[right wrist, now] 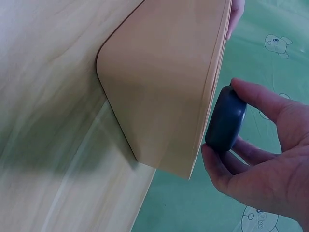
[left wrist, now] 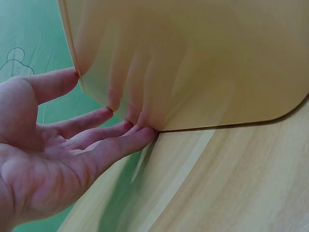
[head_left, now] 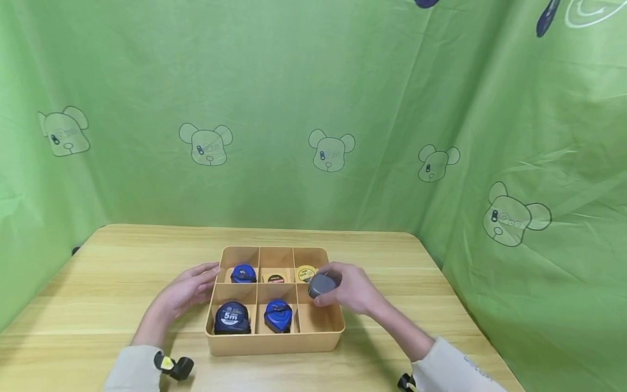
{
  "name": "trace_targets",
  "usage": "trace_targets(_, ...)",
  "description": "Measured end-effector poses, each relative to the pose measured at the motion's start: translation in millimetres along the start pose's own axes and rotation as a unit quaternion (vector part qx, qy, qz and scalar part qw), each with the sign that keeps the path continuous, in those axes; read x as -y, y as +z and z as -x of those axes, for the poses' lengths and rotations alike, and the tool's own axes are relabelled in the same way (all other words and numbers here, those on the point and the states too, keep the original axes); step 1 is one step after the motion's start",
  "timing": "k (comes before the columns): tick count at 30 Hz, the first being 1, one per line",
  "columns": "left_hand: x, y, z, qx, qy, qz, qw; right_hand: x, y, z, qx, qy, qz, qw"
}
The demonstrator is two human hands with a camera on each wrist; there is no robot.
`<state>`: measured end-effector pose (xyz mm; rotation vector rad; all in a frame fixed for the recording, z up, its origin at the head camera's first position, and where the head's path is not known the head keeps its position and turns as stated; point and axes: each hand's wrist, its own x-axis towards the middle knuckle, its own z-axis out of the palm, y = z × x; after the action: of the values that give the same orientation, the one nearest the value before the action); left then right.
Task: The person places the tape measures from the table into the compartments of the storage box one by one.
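A tan box with compartments in two rows stands on the table. My right hand pinches a dark grey tape measure between thumb and fingers, above the box's right side; in the right wrist view the tape measure is held just over the rim. My left hand touches the box's left wall with its fingertips, fingers fairly straight, as the left wrist view shows. Inside lie a black 5m tape measure, two blue tape measures, a yellow round one and a partly hidden item with a dark label.
The box rests on a light wooden table. Green curtains with bear-face prints hang behind it and along the sides. The front right compartment shows its bare floor.
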<state>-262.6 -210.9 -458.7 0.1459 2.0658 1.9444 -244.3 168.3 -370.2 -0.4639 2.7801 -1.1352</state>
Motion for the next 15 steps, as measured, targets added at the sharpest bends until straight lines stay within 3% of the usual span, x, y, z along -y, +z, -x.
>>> trace_targets(15,-2.0,2.1,2.4,-0.005,-0.001,-0.001,1.0000,-0.7,9.4,5.8,0.025,-0.005,-0.001,1.000)
